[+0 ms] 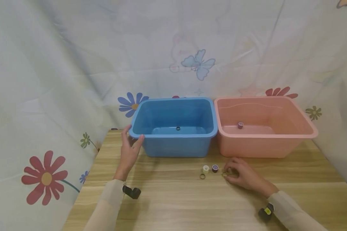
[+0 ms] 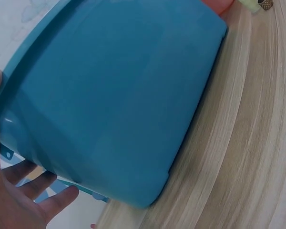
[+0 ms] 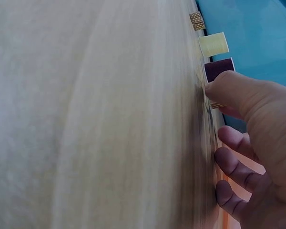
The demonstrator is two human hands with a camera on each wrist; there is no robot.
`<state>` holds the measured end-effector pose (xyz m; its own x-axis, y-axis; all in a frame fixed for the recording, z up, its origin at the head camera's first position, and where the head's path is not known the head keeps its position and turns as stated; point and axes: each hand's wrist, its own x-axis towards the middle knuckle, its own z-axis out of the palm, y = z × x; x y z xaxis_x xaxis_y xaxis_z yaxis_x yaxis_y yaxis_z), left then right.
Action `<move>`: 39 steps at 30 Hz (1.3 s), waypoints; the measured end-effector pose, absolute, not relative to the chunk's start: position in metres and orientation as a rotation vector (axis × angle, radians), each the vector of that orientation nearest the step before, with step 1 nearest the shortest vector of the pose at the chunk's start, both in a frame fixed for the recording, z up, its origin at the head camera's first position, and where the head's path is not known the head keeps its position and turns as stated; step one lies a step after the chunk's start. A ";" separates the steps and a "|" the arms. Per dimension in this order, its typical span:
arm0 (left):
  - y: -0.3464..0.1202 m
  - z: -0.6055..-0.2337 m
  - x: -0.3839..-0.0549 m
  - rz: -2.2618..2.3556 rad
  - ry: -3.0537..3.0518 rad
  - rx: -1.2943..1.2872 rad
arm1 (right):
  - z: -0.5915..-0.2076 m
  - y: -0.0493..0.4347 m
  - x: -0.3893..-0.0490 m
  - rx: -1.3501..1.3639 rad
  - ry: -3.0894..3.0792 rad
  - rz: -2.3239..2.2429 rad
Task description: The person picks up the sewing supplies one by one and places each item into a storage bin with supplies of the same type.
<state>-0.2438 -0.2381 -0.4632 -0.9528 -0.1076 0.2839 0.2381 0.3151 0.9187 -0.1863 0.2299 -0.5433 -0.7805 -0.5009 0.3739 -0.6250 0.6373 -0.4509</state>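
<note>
My left hand [image 1: 129, 154] holds the front left corner of the blue bin [image 1: 176, 146], thumb at the front rim and fingers around the side. Low in front of the pink bin [image 1: 253, 147], my right hand [image 1: 243, 173] pinches a gold dimpled ring thimble [image 1: 225, 174] between thumb and forefinger, right at the tabletop. Thumb and fingers partly hide this thimble in the right wrist view. Just left of it stand a dark purple thread spool [image 1: 215, 168] and a pale yellow thread spool [image 1: 206, 169]. Another gold ring thimble [image 1: 202, 176] lies close to the yellow spool.
Inside the blue bin sits a small dark ring [image 1: 178, 128]; a purplish spool [image 1: 240, 125] is inside the pink bin. Both bins stand side by side at the back of the wooden table [image 1: 173, 205], before a flower-printed curtain [image 1: 150, 48].
</note>
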 end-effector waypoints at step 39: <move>-0.231 -0.438 -0.227 -1.854 -2.299 -0.074 | -0.491 0.222 -0.188 1.004 -2.587 0.863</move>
